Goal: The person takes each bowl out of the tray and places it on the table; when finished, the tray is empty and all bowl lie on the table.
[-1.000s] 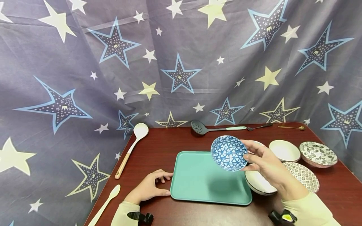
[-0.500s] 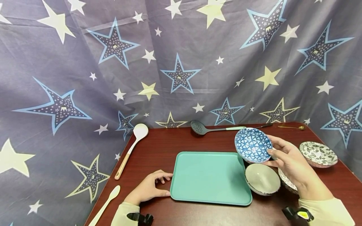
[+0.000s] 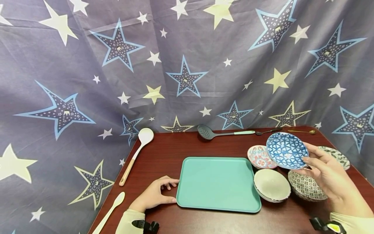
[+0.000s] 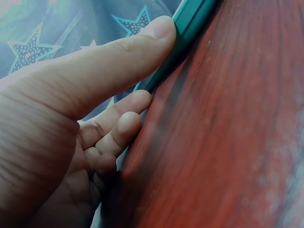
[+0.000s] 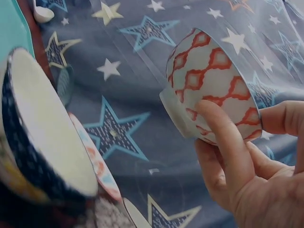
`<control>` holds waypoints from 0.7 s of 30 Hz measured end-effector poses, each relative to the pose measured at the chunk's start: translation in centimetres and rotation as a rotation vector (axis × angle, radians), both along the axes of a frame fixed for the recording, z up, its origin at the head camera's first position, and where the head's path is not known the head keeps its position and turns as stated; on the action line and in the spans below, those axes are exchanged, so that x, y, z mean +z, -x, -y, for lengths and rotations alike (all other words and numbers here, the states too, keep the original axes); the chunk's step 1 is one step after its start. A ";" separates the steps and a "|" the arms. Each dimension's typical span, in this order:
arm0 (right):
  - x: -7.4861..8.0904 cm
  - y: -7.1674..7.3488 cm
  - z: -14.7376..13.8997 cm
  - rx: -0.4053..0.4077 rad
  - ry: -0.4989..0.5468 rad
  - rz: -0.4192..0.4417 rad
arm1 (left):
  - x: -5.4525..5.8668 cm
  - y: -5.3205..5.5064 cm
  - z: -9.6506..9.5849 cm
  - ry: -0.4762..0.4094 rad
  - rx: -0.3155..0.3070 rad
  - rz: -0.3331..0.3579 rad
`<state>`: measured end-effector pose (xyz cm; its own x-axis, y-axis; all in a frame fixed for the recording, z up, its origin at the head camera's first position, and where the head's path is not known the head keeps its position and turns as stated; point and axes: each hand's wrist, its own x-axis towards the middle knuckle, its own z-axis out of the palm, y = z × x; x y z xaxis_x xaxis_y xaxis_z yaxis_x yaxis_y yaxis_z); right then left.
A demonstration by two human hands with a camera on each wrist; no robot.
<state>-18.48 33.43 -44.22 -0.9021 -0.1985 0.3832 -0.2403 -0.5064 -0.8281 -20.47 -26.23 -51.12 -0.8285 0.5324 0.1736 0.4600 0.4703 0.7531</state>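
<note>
In the head view my right hand [image 3: 327, 175] pinches a small bowl [image 3: 287, 150] by its rim, above the other bowls on the right. Its inside has blue triangles; the right wrist view shows red figures on the white outside of this bowl [image 5: 209, 80]. At the green tray's left edge rests my left hand [image 3: 156, 193], its thumb touching the rim of the tray [image 3: 219, 185] and its fingers loosely bent. Beside the tray stands a cream bowl [image 3: 271, 185], its outside dark blue in the right wrist view.
A pink-patterned dish [image 3: 261, 156], a checked bowl [image 3: 306, 187] and a leaf-patterned bowl [image 3: 336, 156] stand at right. A slotted spoon [image 3: 205, 132] and small spoons [image 3: 302, 131] lie along the back. A white ladle [image 3: 145, 136] and a cream spoon [image 3: 117, 200] lie at left.
My right hand has carried the blue-patterned bowl rightward, from over the tray to over the bowls on the right. The left hand has stayed at the tray's edge.
</note>
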 end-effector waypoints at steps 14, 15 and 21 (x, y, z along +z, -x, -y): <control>-3.0 -2.3 -5.7 -0.075 0.218 -0.099 | -2.3 1.6 1.1 0.063 -0.005 -0.016; -3.4 -2.4 -6.3 -0.083 0.222 -0.104 | -2.3 1.5 1.1 0.066 -0.006 -0.016; -6.0 -2.6 -10.1 -0.133 0.191 -0.120 | -2.2 1.6 1.1 0.083 0.002 -0.014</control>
